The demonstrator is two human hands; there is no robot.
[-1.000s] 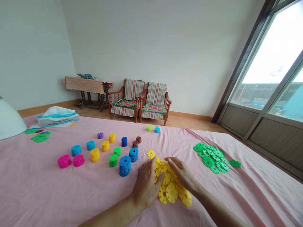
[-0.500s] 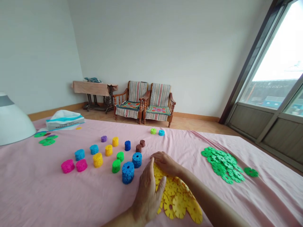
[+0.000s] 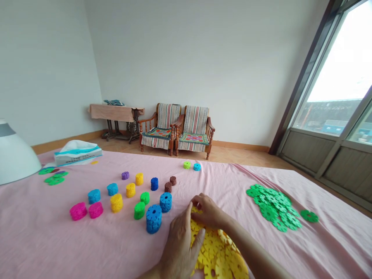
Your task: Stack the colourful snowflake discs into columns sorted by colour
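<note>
A heap of yellow plastic snowflake discs lies on the pink cloth in front of me. Along its left side rests my left hand, fingers stretched out and thumb apart over the discs. My right hand bends over the far end of the heap, its fingers curled round yellow discs there; the fingertips are partly hidden. Just left of my hands stand two blue disc stacks. Beyond them are green stacks, brown stacks and a dark blue stack.
Loose green discs spread in a heap on the right. Yellow stacks, pink stacks and light blue stacks stand left. A tissue pack and a white domed object are farther left. Two chairs stand beyond the cloth.
My right hand's fingers have curled in more at the far end of the yellow heap. My left hand keeps nearly the same pose. The view has tipped slightly upward.
</note>
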